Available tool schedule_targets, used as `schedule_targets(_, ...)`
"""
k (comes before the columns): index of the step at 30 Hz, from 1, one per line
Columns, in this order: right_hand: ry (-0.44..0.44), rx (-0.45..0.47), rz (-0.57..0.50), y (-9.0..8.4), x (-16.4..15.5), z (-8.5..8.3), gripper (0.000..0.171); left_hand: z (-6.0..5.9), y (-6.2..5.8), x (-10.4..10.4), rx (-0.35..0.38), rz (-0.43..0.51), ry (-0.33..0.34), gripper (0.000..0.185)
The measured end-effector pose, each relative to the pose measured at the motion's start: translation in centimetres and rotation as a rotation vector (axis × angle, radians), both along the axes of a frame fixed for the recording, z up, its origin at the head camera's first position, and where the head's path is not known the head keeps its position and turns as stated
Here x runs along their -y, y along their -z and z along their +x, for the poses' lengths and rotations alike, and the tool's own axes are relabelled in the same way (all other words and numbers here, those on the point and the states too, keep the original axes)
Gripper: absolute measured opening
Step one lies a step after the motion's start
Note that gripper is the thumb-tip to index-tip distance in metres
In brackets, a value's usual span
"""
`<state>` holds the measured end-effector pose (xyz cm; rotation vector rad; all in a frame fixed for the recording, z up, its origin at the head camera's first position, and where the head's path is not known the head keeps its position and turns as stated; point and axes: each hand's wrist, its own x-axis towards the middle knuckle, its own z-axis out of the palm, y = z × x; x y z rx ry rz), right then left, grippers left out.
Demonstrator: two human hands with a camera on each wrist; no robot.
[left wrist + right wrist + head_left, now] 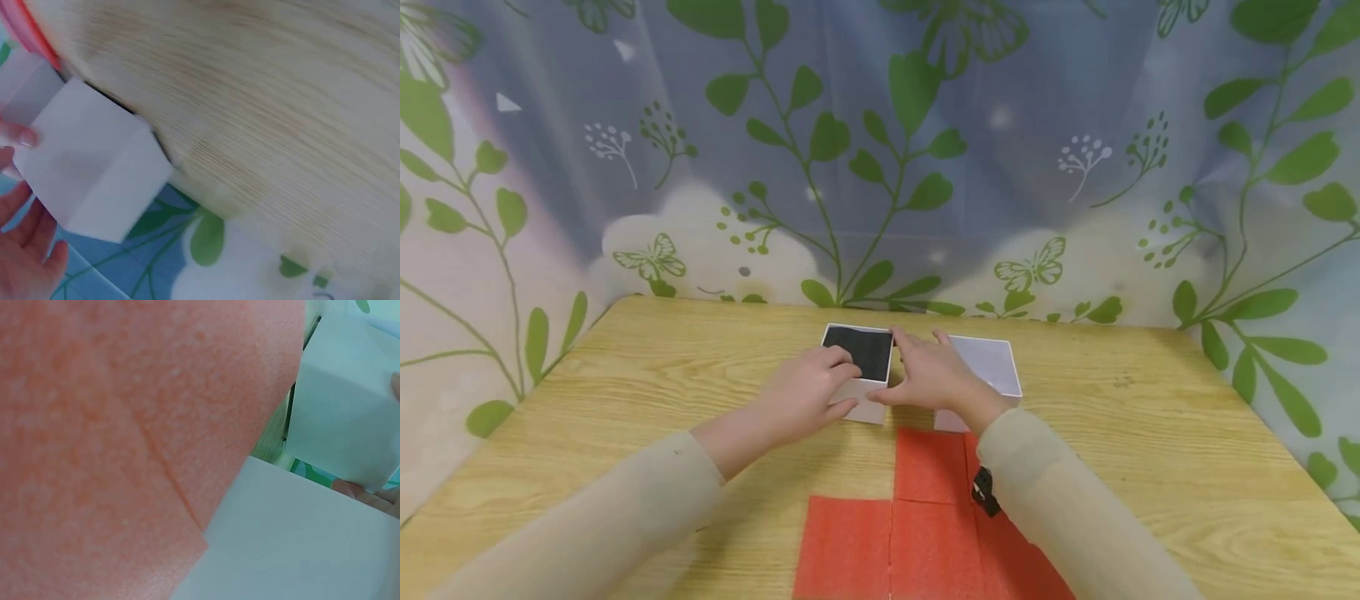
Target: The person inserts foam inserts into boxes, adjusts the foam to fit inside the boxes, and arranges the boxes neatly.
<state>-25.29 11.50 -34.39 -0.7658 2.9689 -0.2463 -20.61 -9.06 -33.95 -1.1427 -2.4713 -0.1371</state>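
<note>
A small white box (871, 400) with a black filling (876, 346) stands on the wooden table. My left hand (808, 383) grips it at the front left, fingers bent over the rim and thumb at the front wall. From the other side my right hand (932, 371) holds the same box, thumb at the front right edge and forefinger at the back corner. In the left wrist view, fingers (31, 250) lie along the white box (87, 150). Skin fills much of the right wrist view, with left-hand fingers (369, 495) at the box (344, 412) beyond.
A second white box (992, 362), pale inside, stands just right, partly behind my right hand. Red square sheets (850, 546) lie edge to edge at the table's front. Behind the wooden table (700, 333) hangs a leaf-patterned curtain (880, 167).
</note>
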Motion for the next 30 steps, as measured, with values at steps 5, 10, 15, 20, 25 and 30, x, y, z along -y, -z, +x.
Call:
schedule_targets(5,0.0,-0.005,-0.001,-0.1,0.1,0.0,0.106,0.0,0.1,1.3,-0.143,-0.052,-0.038,0.028)
schedule_targets(10,-0.001,-0.01,-0.001,-0.1,0.0,-0.1,0.105,-0.3,0.2,1.4,-0.15,-0.08,-0.039,0.03)
schedule_targets(15,0.003,0.012,0.004,-0.1,0.0,0.1,0.105,-0.8,0.0,1.2,-0.044,-0.092,-0.13,0.047)
schedule_targets(20,0.005,0.021,-0.007,-0.1,0.1,0.1,0.105,-1.2,-0.3,1.2,-0.004,-0.206,-0.182,0.057)
schedule_targets(25,-0.001,0.02,-0.01,-0.2,0.1,0.2,0.105,-1.6,-0.2,1.2,0.014,-0.215,-0.197,0.059)
schedule_targets(30,0.004,0.018,0.008,-0.3,0.1,0.2,0.105,-1.7,-0.3,0.7,0.077,-0.24,-0.247,0.068)
